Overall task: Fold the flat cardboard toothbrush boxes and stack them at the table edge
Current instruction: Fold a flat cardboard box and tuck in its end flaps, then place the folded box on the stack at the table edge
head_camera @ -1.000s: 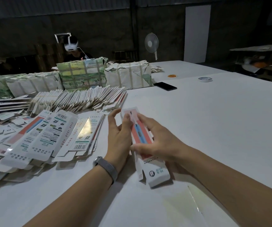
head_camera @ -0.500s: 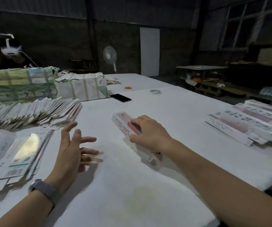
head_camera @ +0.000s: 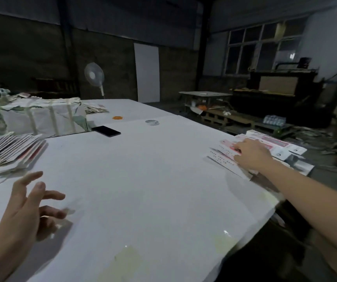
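My right hand reaches to the table's right edge and grips a folded toothbrush box, white with a pink face, lying against the stack of folded boxes. The hand covers the box's near end. My left hand hovers over the white table at the lower left, fingers spread and holding nothing. A fanned row of flat boxes lies at the left edge of view.
Wrapped paper bundles stand at the back left. Beyond them lie a black phone, a clear tape roll and an orange ring. A standing fan is behind the table. The floor drops off right of the stack.
My left hand let go of the box and drew back. My right hand carried the folded box from the table's middle out to the stack at the right edge; the view swung right.
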`<action>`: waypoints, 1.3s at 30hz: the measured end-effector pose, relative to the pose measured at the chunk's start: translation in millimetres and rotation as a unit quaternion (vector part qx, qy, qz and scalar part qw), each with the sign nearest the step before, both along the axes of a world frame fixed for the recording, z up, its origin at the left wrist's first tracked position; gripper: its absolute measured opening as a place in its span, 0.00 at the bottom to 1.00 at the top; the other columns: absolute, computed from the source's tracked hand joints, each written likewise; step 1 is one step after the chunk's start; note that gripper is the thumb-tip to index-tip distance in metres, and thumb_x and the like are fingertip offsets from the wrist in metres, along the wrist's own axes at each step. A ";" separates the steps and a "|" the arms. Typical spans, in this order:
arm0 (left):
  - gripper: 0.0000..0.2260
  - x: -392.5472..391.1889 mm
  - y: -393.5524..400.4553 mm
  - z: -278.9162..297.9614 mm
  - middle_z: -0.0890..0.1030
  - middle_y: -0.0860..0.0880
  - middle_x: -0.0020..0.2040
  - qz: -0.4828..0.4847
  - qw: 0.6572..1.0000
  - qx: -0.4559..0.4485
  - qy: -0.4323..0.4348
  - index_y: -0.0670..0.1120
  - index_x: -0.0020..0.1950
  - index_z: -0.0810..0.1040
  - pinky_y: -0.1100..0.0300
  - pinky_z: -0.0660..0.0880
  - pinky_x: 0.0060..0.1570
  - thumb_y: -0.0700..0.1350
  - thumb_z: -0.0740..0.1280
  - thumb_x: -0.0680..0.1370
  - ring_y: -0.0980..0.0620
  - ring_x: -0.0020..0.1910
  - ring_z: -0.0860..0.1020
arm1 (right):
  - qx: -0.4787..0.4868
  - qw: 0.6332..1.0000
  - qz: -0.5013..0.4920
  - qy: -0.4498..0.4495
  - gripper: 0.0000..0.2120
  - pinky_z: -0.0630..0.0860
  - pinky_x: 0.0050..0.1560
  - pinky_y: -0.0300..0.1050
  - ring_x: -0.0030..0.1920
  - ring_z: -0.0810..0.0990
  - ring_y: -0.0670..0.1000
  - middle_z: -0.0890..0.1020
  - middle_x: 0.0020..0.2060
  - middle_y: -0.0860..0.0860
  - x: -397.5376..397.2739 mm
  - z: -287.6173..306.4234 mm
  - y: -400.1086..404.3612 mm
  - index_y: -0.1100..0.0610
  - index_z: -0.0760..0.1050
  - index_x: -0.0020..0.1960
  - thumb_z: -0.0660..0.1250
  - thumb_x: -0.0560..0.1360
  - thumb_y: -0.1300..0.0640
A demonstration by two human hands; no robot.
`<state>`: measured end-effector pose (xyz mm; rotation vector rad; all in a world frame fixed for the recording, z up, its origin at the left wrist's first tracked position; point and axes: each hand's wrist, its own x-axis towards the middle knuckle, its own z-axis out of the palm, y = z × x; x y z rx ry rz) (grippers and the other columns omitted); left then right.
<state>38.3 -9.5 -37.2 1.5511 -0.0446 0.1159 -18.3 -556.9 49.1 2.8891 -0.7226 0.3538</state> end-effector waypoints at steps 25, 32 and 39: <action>0.11 -33.5 -14.8 23.2 0.81 0.43 0.40 0.026 0.994 0.087 -0.063 0.49 0.51 0.79 0.57 0.74 0.26 0.34 0.62 0.81 0.47 0.29 0.79 | 0.323 0.829 0.451 -0.074 0.12 0.73 0.59 0.48 0.57 0.75 0.49 0.80 0.55 0.47 48.9 -54.5 381.8 0.49 0.79 0.59 0.64 0.77 0.52; 0.16 -22.2 26.9 22.5 0.80 0.53 0.58 0.194 0.779 0.576 -0.154 0.55 0.64 0.73 0.47 0.72 0.56 0.51 0.63 0.77 0.45 0.61 0.75 | 0.308 0.787 0.526 -0.098 0.09 0.73 0.57 0.47 0.54 0.73 0.47 0.80 0.50 0.45 53.3 -73.9 383.3 0.51 0.81 0.54 0.66 0.75 0.56; 0.19 -14.5 73.3 31.4 0.69 0.45 0.70 0.183 0.703 0.679 0.105 0.54 0.73 0.59 0.36 0.65 0.65 0.55 0.55 0.83 0.34 0.67 0.71 | 0.339 0.774 0.530 -0.080 0.08 0.73 0.56 0.46 0.52 0.72 0.44 0.80 0.48 0.42 53.5 -75.4 384.8 0.48 0.80 0.52 0.65 0.76 0.56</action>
